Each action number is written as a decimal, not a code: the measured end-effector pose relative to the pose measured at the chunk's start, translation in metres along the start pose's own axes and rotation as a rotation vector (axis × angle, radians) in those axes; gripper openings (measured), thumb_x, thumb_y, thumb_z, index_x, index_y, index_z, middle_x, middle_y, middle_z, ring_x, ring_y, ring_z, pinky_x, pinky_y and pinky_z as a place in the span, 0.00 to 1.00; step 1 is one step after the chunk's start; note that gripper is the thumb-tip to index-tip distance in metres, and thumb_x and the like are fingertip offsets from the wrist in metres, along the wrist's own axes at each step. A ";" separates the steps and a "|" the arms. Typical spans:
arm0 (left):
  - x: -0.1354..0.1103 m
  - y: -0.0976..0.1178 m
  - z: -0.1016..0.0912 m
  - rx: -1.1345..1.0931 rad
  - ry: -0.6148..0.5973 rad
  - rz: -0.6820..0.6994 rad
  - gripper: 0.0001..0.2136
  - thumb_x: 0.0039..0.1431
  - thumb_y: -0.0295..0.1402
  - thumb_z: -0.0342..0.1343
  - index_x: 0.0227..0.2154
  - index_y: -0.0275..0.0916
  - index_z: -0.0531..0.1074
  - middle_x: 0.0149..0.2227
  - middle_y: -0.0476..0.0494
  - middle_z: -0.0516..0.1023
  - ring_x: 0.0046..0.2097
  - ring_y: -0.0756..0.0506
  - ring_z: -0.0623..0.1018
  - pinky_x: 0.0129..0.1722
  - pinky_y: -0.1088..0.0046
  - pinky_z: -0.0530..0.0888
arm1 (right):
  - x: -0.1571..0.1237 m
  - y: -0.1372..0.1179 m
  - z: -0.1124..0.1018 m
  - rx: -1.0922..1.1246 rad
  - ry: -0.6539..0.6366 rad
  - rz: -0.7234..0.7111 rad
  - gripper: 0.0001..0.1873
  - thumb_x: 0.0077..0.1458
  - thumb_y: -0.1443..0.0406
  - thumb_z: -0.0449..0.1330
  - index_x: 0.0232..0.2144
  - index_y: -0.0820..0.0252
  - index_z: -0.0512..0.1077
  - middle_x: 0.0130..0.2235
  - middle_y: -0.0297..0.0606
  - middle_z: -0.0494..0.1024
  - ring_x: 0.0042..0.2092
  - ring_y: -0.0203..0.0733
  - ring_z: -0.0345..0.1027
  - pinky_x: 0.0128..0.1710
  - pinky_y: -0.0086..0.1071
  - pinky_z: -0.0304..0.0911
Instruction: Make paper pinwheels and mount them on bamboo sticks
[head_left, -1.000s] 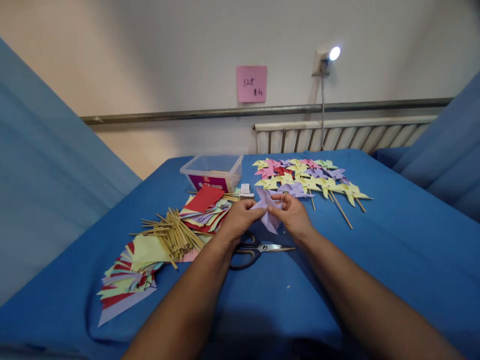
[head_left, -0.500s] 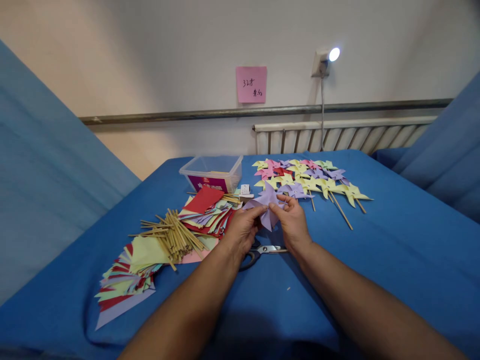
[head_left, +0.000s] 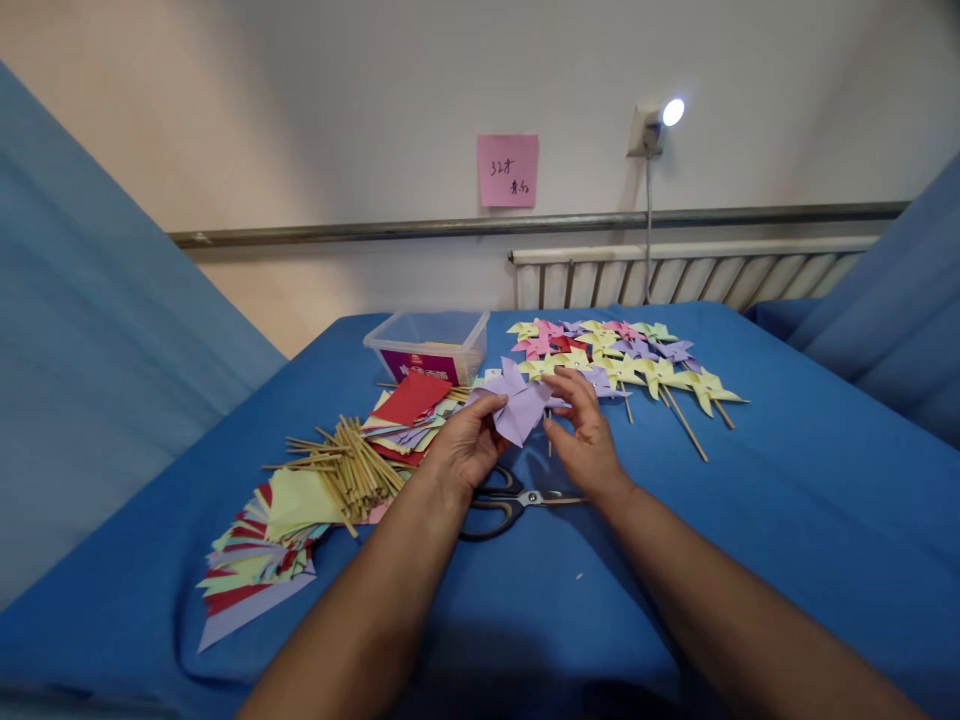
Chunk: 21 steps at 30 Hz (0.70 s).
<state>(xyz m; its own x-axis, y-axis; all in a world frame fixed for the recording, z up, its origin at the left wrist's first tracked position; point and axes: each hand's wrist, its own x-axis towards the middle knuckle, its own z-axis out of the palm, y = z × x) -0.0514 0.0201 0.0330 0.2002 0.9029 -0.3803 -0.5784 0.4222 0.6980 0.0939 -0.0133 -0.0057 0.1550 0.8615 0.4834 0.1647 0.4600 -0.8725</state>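
A light purple paper pinwheel (head_left: 519, 405) is held up over the table, pinched by my left hand (head_left: 471, 440) with the thumb across one side. To the right of it, my right hand (head_left: 586, 440) has its thumb and fingers apart, close to the pinwheel's edge, with nothing visible between them. Below both hands lies a pair of dark-handled scissors (head_left: 531, 498), blades pointing right. Behind my right hand, several finished pinwheels (head_left: 658, 375) on sticks lie in rows, yellow, purple, pink, red and green.
Left of my hands lie a heap of thin sticks (head_left: 351, 470), a fan of coloured paper pieces (head_left: 251, 560) and another paper stack topped with a red sheet (head_left: 412, 396). A clear plastic box (head_left: 469, 352) stands behind them on the blue tablecloth (head_left: 750, 560). A radiator (head_left: 697, 270) runs along the wall.
My right hand has let go of the pinwheel and opened to the right. The pinwheel has shifted left and tilted in my left hand. More of the scissors shows.
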 end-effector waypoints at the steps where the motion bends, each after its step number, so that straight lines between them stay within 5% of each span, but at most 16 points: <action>1: 0.000 0.001 -0.001 -0.002 -0.006 0.000 0.14 0.44 0.20 0.61 0.37 0.35 0.75 0.32 0.44 0.81 0.30 0.47 0.78 0.34 0.72 0.76 | 0.000 -0.002 -0.001 -0.072 -0.024 -0.058 0.23 0.48 0.71 0.57 0.47 0.47 0.71 0.62 0.37 0.58 0.59 0.47 0.58 0.55 0.44 0.60; 5: -0.002 -0.001 0.000 0.027 -0.045 -0.005 0.13 0.45 0.20 0.60 0.36 0.35 0.76 0.29 0.46 0.80 0.26 0.50 0.76 0.30 0.75 0.74 | 0.000 -0.007 -0.004 -0.181 -0.075 -0.192 0.15 0.48 0.71 0.60 0.37 0.49 0.76 0.63 0.34 0.56 0.63 0.49 0.52 0.61 0.48 0.51; 11: -0.005 -0.006 0.003 0.085 -0.065 0.011 0.10 0.43 0.21 0.62 0.32 0.35 0.75 0.27 0.48 0.78 0.26 0.51 0.74 0.28 0.76 0.72 | 0.003 -0.007 -0.007 -0.134 -0.073 -0.151 0.02 0.52 0.63 0.63 0.31 0.52 0.76 0.60 0.37 0.62 0.61 0.48 0.56 0.60 0.45 0.53; 21: 0.000 -0.019 0.000 0.208 -0.087 0.109 0.12 0.40 0.25 0.65 0.32 0.35 0.77 0.29 0.46 0.79 0.28 0.49 0.75 0.31 0.74 0.71 | 0.004 0.004 -0.007 -0.104 -0.016 -0.028 0.07 0.51 0.61 0.62 0.23 0.56 0.72 0.48 0.42 0.71 0.53 0.47 0.66 0.55 0.42 0.58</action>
<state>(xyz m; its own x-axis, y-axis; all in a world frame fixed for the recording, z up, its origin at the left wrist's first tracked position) -0.0404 0.0122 0.0201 0.2181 0.9438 -0.2483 -0.4269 0.3211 0.8454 0.1016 -0.0098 -0.0068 0.1331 0.8525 0.5055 0.2687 0.4599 -0.8463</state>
